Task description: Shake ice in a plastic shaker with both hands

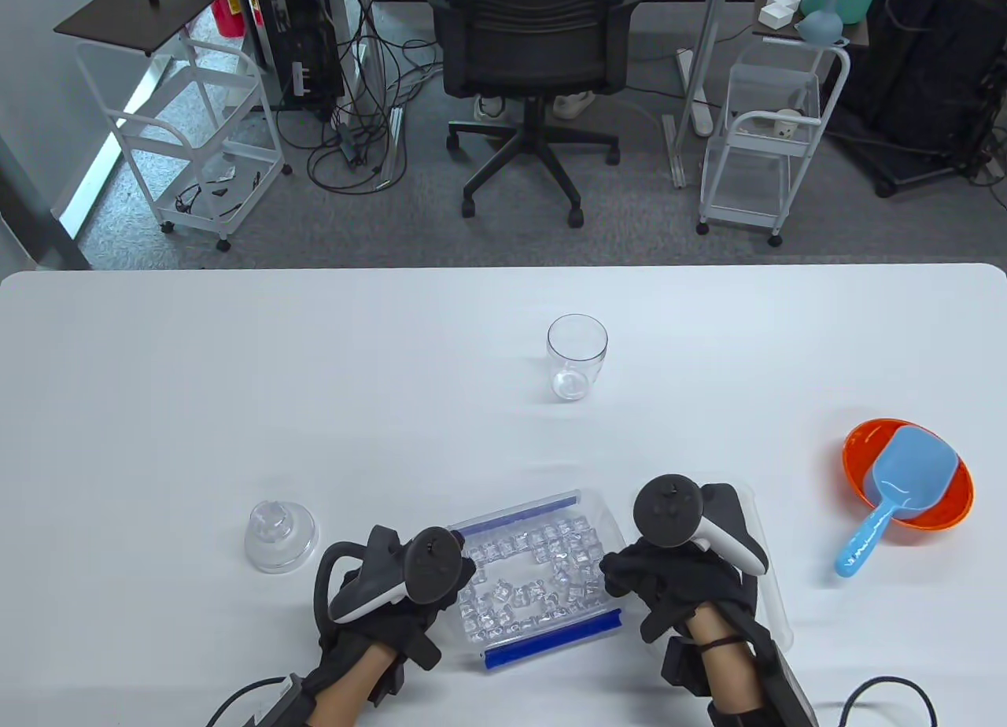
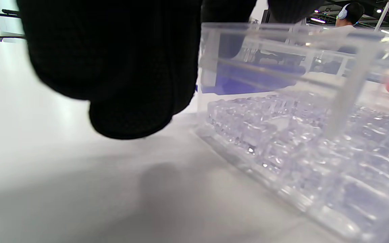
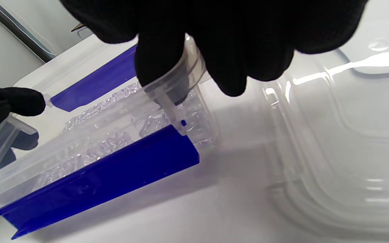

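Right hand (image 1: 669, 581) at 5 o'clock on the table (image 1: 236, 381): fingers (image 3: 157, 57) curled over the right wall of the ice box (image 1: 543, 573), pinching its rim, seen in the right wrist view. Left hand (image 1: 393, 601) at 7 o'clock, against the box's left end; in the right wrist view a fingertip touches that end, but whether the hand clamps the wall or merely rests against it I cannot tell. Box sits between the hands, near edge, clear with blue clips on its long sides, full of ice (image 1: 535, 577). Clear lid (image 3: 343, 135) lies flat just right of the box, under the right hand.

Shaker cup (image 1: 577, 357) stands upright at centre table, 12 o'clock from the box, well apart, nothing visible inside. Shaker cap (image 1: 281, 535), clear dome, at 9 o'clock from the left hand, near. Orange bowl (image 1: 944, 514) at 3 o'clock by the right edge, blue scoop (image 1: 897, 491) resting in it, handle pointing toward 7 o'clock.
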{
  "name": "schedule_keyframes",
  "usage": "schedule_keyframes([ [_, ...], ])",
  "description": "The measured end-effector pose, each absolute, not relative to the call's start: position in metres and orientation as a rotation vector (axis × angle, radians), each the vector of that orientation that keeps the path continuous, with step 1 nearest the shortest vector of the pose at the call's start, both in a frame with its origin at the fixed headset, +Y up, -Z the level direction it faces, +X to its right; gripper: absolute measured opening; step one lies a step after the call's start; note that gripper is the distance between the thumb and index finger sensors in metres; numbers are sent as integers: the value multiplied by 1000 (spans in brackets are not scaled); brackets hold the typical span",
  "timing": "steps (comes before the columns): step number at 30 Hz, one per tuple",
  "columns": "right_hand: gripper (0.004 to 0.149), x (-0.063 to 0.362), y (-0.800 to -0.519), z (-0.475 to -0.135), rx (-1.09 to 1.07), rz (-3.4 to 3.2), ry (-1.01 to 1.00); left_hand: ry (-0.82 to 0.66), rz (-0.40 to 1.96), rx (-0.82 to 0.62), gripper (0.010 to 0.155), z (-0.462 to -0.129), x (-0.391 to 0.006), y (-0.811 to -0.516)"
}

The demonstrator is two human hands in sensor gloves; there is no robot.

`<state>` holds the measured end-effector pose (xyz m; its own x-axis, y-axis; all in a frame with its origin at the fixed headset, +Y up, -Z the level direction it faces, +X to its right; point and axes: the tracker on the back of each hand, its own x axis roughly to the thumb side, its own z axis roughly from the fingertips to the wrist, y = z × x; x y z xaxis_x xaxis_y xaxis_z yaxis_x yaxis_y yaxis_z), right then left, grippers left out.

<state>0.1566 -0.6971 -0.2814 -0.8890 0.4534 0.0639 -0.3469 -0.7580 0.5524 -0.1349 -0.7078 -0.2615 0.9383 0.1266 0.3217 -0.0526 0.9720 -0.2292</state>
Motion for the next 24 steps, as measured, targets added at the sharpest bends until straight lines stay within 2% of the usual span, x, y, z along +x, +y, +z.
schedule_keyframes([
  [24,47,151,-701,-277,336,2487,867,-349,89,-216,44,-265,-136,-713],
])
